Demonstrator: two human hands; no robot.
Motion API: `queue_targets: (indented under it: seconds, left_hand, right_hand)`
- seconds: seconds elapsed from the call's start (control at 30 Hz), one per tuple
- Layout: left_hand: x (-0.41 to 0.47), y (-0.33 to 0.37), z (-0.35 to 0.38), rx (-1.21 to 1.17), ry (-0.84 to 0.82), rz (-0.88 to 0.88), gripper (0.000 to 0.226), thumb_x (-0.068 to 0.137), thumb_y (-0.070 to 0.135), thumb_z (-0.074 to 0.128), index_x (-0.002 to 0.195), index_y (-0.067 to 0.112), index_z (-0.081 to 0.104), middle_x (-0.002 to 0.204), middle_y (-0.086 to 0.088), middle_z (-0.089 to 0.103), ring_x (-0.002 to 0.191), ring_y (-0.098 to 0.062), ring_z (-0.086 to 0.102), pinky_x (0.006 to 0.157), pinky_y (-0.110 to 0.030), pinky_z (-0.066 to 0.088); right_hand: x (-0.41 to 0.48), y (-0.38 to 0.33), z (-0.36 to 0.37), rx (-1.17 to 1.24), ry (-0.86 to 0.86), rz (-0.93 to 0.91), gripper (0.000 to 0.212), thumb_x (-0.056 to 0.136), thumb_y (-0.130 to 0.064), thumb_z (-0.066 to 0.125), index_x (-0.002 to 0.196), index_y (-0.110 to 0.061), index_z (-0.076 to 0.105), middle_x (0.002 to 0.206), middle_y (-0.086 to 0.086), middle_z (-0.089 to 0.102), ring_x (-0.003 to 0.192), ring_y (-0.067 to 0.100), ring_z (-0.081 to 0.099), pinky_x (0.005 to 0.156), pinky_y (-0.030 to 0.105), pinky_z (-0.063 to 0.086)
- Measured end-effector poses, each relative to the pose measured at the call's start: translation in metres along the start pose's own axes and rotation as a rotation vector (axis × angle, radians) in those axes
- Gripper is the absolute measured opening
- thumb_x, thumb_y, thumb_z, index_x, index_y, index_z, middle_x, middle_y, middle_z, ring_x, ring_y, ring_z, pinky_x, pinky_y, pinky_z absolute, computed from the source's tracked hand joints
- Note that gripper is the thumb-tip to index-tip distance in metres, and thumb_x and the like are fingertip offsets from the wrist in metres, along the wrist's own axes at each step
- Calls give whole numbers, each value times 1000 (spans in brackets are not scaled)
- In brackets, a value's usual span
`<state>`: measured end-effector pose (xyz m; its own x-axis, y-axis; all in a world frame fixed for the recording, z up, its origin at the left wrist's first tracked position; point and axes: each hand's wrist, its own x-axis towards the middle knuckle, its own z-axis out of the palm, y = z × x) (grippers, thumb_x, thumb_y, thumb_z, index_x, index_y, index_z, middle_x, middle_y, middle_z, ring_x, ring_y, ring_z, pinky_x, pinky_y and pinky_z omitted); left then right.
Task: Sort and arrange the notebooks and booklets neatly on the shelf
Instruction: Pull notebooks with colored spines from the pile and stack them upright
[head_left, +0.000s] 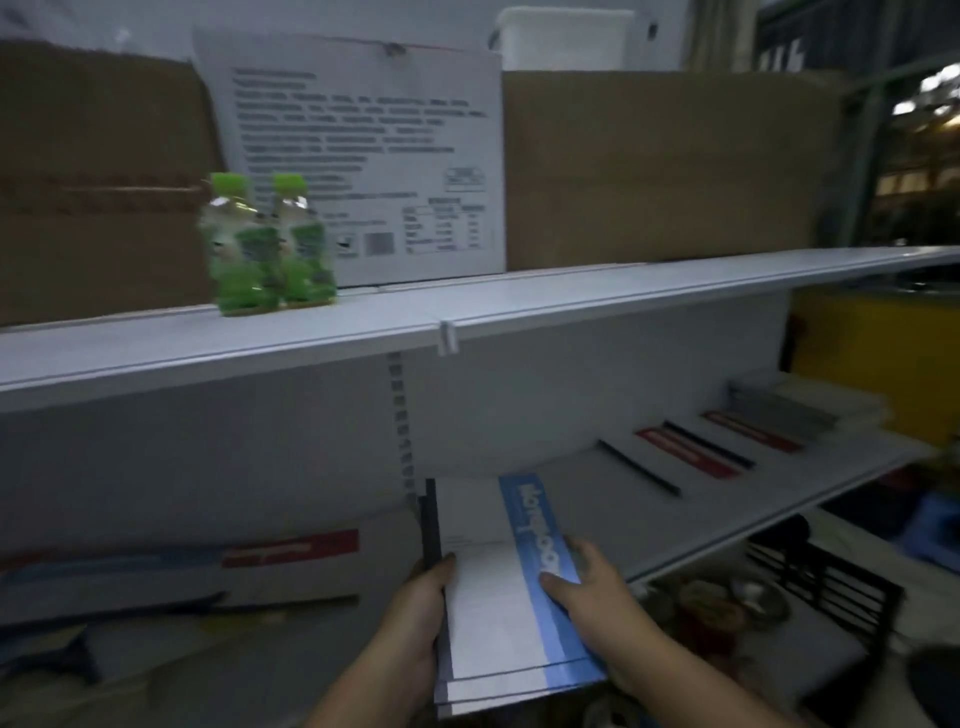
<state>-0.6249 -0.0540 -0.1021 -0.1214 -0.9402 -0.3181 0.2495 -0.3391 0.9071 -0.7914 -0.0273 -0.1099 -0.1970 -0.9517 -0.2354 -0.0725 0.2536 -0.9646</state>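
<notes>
The left hand (415, 618) grips the black spine side of a blue-striped stack of notebooks (498, 613). The right hand (597, 597) clasps the opposite edge, thumb on the cover, probably to keep the stack square. The stack lies partly on the lower shelf (571, 493), left of a spaced row of booklets (691, 452), seemingly to extend it.

Printed sheet (363, 156) btwn 2 cardboard boxes (670, 166), 2 green bottles (267, 244) in front.

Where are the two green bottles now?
In the head view, the two green bottles stand left of centre on the upper shelf, in front of the printed sheet.
</notes>
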Motion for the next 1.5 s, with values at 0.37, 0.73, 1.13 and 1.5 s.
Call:
queue_targets:
  seconds: [0.37, 0.73, 1.13, 1.5]
  left_hand:
    - [68, -47, 109, 102, -87, -46, 20, 99, 19, 47, 116, 11, 56, 98, -6, 64, 87, -23, 62, 75, -32, 51]
    - [165, -33, 213, 155, -205, -160, 42, 96, 21, 54, 135, 11, 44, 108, -17, 56, 93, -33, 56, 85, -41, 46]
    - [221, -47, 321, 313, -409, -93, 17, 89, -1, 58, 105, 2, 63, 97, -17, 68, 90, -33, 65, 80, -44, 54]
    - [260, -78, 461, 183, -213, -97, 16, 78, 3, 62, 88, 14, 67, 107, -15, 67, 99, -30, 62, 98, -42, 48]
  right_hand:
    - [38, 23, -108, 61, 61, 85, 52, 98, -11, 47, 144, -30, 32, 114, -2, 60, 97, 23, 63, 88, 40, 53]
    - [117, -5, -191, 39, 228, 85, 52, 96, -4, 44, 143, -23, 33, 118, 0, 56, 104, 25, 58, 87, 39, 51]
    - [178, -1, -338, -136, 423, 104, 46, 86, 10, 48, 129, -8, 52, 107, 8, 61, 90, 24, 58, 67, 32, 48]
    - [292, -5, -458, -933, 324, 79, 30, 102, -14, 33, 124, -5, 51, 130, 15, 49, 121, 27, 49, 93, 33, 41]
